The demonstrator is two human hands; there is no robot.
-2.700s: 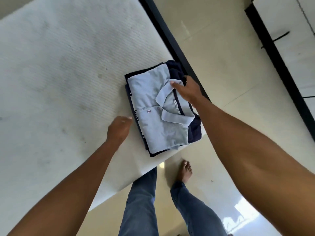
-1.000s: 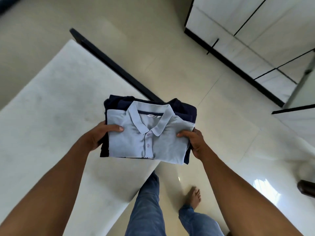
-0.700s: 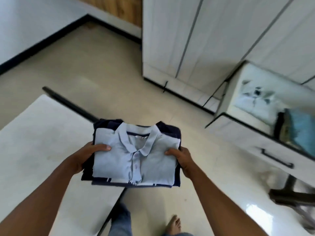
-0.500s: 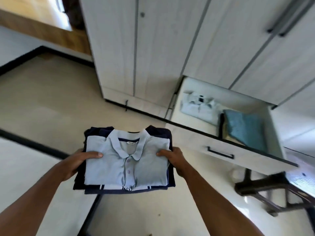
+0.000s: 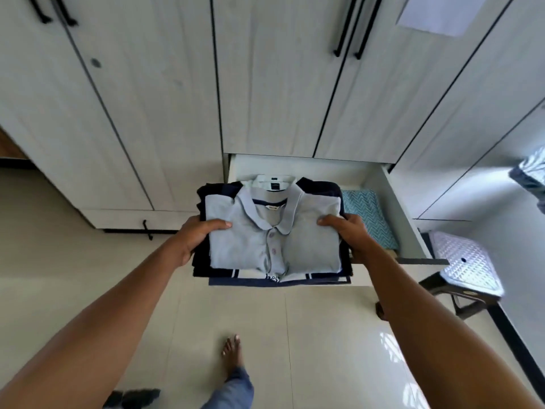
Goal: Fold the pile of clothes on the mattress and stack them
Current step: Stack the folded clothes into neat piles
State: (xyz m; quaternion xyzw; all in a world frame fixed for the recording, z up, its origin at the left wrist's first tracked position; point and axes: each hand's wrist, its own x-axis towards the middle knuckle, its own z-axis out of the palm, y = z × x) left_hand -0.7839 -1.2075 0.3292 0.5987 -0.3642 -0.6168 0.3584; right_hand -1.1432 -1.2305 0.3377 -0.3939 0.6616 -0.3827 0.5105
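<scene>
A stack of folded clothes [image 5: 274,240], with a light blue polo shirt on top and dark navy garments beneath, hangs in the air in front of me. My left hand [image 5: 196,236] grips its left edge, thumb on top and fingers underneath. My right hand [image 5: 346,234] grips its right edge the same way. The stack is above the front of an open white drawer [image 5: 395,202]. The mattress is out of view.
Inside the drawer lie a folded white shirt [image 5: 274,183] and a teal patterned cloth [image 5: 370,214]. Wardrobe doors [image 5: 165,98] with black handles rise behind. A dark stool with a white padded top [image 5: 463,261] stands at the right. My bare foot [image 5: 231,354] is on the glossy tile floor.
I lifted the stack off the mattress with both hands, turned away from the bed and carried it to the open wardrobe drawer. The mattress has left the view.
</scene>
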